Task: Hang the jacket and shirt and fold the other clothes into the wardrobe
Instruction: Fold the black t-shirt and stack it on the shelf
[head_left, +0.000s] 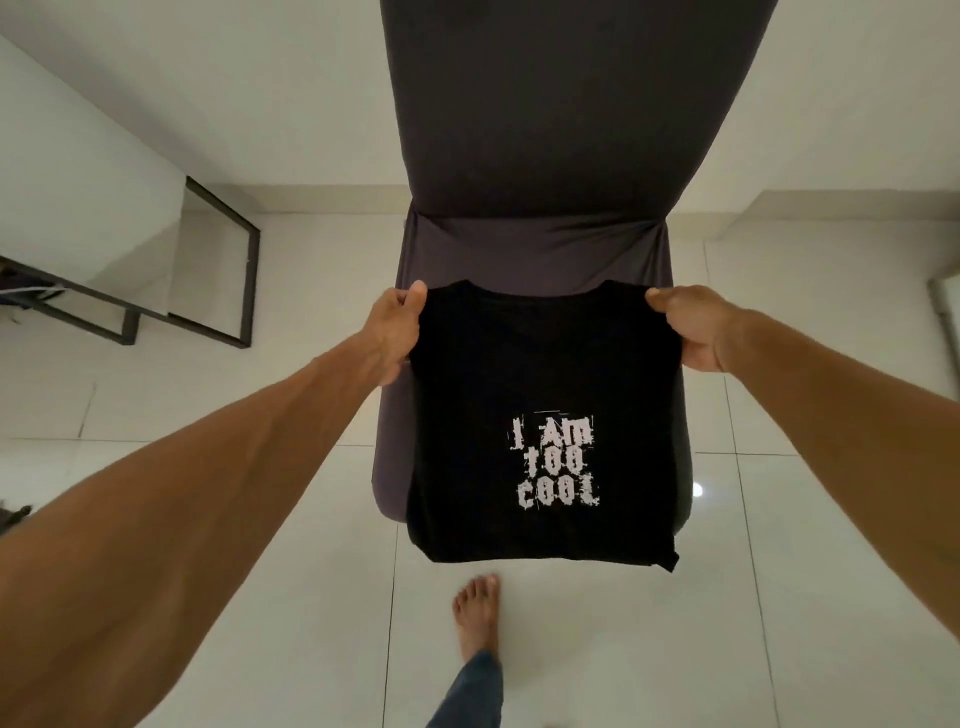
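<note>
The black T-shirt (519, 374), with the white letters "I AM TOO COOL", hangs in the air in front of a chair (530, 156) with a dark grey cover. The left hand (397, 327) pinches its upper left corner and the right hand (696, 327) pinches its upper right corner, each grip closed on the cloth. Below, 1 bare foot (478, 608) stands on the tiled floor (779, 571).

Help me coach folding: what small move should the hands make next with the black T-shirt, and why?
Probably lower the black T-shirt flat onto the chair seat: the left hand and right hand pinch its top corners, and it hangs free over that seat, unsupported for folding.
</note>
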